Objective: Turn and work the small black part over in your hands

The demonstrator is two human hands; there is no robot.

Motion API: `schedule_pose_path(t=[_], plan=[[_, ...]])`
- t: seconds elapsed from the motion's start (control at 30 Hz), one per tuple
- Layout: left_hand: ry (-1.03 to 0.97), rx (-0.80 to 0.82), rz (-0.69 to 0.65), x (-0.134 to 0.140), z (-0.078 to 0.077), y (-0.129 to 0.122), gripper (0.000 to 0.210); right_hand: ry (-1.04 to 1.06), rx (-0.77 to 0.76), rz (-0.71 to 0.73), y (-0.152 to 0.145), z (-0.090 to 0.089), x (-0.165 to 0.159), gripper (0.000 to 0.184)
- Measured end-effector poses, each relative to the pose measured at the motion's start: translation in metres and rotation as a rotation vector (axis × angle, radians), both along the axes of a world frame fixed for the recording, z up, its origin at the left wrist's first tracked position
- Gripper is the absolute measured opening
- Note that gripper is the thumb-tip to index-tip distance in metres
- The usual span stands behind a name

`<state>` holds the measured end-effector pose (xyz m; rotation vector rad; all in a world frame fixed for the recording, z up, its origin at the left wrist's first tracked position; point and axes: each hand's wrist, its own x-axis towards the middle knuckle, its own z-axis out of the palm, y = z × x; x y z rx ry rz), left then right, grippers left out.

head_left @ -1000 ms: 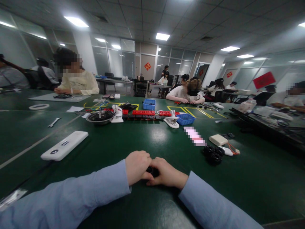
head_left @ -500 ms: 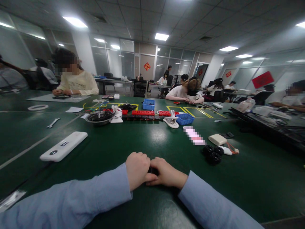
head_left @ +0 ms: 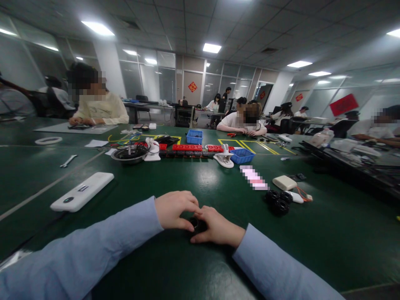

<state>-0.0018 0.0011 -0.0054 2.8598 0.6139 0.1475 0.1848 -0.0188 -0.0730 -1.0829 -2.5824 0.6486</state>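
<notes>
Near the middle of the table's front, a small black round part (head_left: 195,224) shows between my two hands; most of it is hidden. My right hand (head_left: 215,226) curls around its right side, thumb below and fingers above. From the left, my left hand (head_left: 177,210) arches over the part, with the thumb and fingertips at its edge. The fingertips of both hands meet at the top. To the right lies a cluster of similar-looking black ring-shaped parts (head_left: 279,202).
A white power bank (head_left: 83,191) and a wrench (head_left: 68,161) lie left. Ahead are a metal bowl (head_left: 129,155), red power strips (head_left: 187,148), a white clip stand (head_left: 223,157) and blue baskets (head_left: 243,156). A beige box (head_left: 284,182) lies right. Other people sit around the table.
My left hand has shifted left and up and its fingers have spread from a tight grip, showing more of the black part. My right hand stays almost still.
</notes>
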Motion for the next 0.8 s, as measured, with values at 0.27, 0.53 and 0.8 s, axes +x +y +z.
schedule_pose_path(t=[0.27,0.53,0.8], plan=[[0.122,-0.021,-0.092,0.002,-0.006,0.005,0.038,0.000,-0.008,-0.009,-0.002,0.003,-0.002,0.042],[0.160,0.008,0.042,0.008,-0.006,-0.002,0.033,0.030,0.007,0.008,0.000,-0.001,-0.001,0.036],[0.232,0.098,0.221,0.016,-0.002,-0.019,0.030,0.042,0.002,0.021,0.000,-0.002,0.001,0.043]])
